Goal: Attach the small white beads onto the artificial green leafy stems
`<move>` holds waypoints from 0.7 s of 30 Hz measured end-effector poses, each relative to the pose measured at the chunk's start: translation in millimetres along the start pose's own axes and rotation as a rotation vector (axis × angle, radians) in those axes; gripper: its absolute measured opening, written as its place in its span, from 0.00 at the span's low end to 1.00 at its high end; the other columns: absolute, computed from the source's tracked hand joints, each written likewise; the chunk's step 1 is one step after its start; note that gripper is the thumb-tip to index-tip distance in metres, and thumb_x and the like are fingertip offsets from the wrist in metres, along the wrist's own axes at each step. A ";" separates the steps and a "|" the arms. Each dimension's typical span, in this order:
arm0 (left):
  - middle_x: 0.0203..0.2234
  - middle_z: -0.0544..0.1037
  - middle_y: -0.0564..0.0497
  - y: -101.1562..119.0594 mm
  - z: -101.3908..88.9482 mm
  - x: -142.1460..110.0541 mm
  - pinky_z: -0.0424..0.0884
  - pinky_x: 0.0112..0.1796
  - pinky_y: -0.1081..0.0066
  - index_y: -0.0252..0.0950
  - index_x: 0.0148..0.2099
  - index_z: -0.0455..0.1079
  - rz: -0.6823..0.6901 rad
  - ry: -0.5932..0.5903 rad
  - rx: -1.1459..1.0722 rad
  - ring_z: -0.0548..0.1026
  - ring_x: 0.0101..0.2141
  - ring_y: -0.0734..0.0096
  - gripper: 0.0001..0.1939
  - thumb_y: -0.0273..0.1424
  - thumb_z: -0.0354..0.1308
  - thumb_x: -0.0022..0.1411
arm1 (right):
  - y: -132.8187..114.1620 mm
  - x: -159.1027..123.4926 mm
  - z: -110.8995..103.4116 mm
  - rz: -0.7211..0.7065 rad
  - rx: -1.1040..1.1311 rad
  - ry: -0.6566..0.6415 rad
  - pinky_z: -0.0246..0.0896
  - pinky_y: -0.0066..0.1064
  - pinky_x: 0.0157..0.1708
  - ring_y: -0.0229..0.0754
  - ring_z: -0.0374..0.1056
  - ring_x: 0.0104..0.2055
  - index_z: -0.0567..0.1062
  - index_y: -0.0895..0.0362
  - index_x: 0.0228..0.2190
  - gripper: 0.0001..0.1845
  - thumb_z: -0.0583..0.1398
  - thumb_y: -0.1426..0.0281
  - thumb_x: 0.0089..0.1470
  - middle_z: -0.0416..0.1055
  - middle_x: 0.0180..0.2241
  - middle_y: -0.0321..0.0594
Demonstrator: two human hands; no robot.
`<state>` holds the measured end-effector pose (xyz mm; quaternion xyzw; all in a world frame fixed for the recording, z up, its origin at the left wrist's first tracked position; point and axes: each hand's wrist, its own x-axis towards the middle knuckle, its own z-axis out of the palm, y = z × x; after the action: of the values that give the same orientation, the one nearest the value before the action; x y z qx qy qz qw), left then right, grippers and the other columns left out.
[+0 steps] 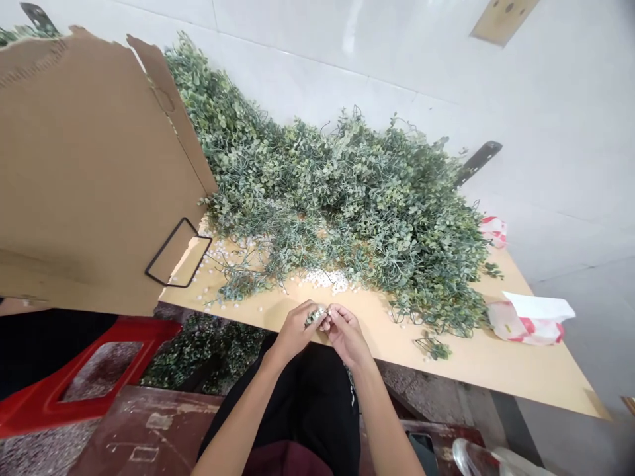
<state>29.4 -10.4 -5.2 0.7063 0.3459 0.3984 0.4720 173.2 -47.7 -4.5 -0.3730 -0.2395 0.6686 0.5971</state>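
My left hand (pixel 296 329) is closed around a small sprig of artificial leaves (pixel 313 317) at the front edge of the table. Close against it, my right hand (pixel 346 334) pinches at the sprig's end with thumb and fingers; what lies between those fingertips is too small to make out. Just beyond both hands, a patch of small white pieces (pixel 327 280) lies on the wooden tabletop (pixel 387 330). Behind them rises a large heap of artificial greenery (pixel 347 185) with wiry green stems. A single loose sprig (pixel 434 347) lies to the right, near the edge.
At the left stands a large cardboard sheet (pixel 94 165), with a black wire frame (pixel 181 285) by its lower corner. Red-and-white plastic packaging (pixel 530 320) lies on the right. A red stool (pixel 114 330) and more greenery (pixel 213 354) are below the table. A white wall (pixel 397 53) closes the back.
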 end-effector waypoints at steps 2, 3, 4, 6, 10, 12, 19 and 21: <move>0.31 0.73 0.50 -0.2 0.3 0.0 0.67 0.38 0.73 0.36 0.40 0.73 0.003 0.000 -0.001 0.72 0.33 0.70 0.11 0.34 0.51 0.68 | -1.1 0.2 1.3 0.006 0.006 0.004 0.62 0.25 0.31 0.34 0.62 0.27 0.74 0.58 0.28 0.09 0.68 0.67 0.51 0.67 0.24 0.34; 0.31 0.73 0.50 -0.2 0.2 0.3 0.67 0.38 0.73 0.36 0.39 0.73 0.005 0.001 -0.003 0.72 0.33 0.70 0.11 0.34 0.51 0.68 | -1.6 0.3 1.8 0.010 0.009 0.006 0.62 0.25 0.31 0.34 0.62 0.26 0.74 0.58 0.28 0.09 0.68 0.67 0.50 0.67 0.24 0.34; 0.31 0.73 0.50 0.0 0.1 0.6 0.67 0.38 0.73 0.36 0.39 0.73 0.005 0.003 -0.006 0.72 0.33 0.70 0.11 0.34 0.51 0.68 | -2.1 0.4 2.2 0.012 0.013 0.007 0.62 0.25 0.31 0.33 0.62 0.26 0.74 0.58 0.28 0.09 0.68 0.67 0.50 0.66 0.24 0.33; 0.31 0.73 0.50 0.4 -0.4 1.3 0.67 0.37 0.73 0.36 0.39 0.73 0.004 0.009 -0.009 0.72 0.33 0.70 0.12 0.34 0.51 0.68 | -2.6 0.8 2.4 0.015 0.017 0.009 0.62 0.25 0.31 0.34 0.62 0.27 0.74 0.58 0.28 0.09 0.68 0.67 0.50 0.66 0.24 0.33; 0.31 0.73 0.50 0.2 -1.3 1.8 0.67 0.38 0.73 0.36 0.39 0.73 -0.002 0.000 -0.009 0.72 0.33 0.70 0.11 0.33 0.50 0.68 | -1.3 1.9 0.4 0.009 0.015 0.021 0.63 0.26 0.32 0.34 0.63 0.27 0.75 0.57 0.28 0.09 0.68 0.67 0.50 0.66 0.24 0.34; 0.32 0.74 0.50 -0.2 -1.6 1.9 0.67 0.38 0.73 0.36 0.39 0.73 -0.004 -0.004 -0.009 0.72 0.33 0.70 0.11 0.33 0.50 0.68 | -0.2 2.4 -0.9 0.011 0.013 0.036 0.63 0.26 0.32 0.34 0.62 0.27 0.75 0.57 0.29 0.09 0.68 0.67 0.50 0.66 0.24 0.34; 0.32 0.74 0.50 0.8 -2.6 2.1 0.67 0.39 0.73 0.36 0.40 0.73 0.002 -0.003 -0.013 0.72 0.34 0.70 0.11 0.32 0.50 0.68 | -1.0 3.4 -1.0 0.025 -0.012 0.022 0.62 0.26 0.32 0.34 0.61 0.27 0.74 0.57 0.28 0.08 0.67 0.67 0.52 0.65 0.25 0.34; 0.32 0.74 0.49 1.1 -2.6 2.0 0.67 0.39 0.73 0.36 0.40 0.73 0.003 0.007 -0.016 0.72 0.34 0.69 0.11 0.32 0.50 0.68 | -1.2 3.7 -0.8 0.029 -0.031 0.025 0.62 0.27 0.32 0.35 0.61 0.27 0.74 0.57 0.28 0.09 0.67 0.66 0.51 0.64 0.25 0.34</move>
<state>28.1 -8.0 -3.1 0.7017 0.3430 0.4043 0.4760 174.6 -44.0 -4.9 -0.3938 -0.2368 0.6688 0.5845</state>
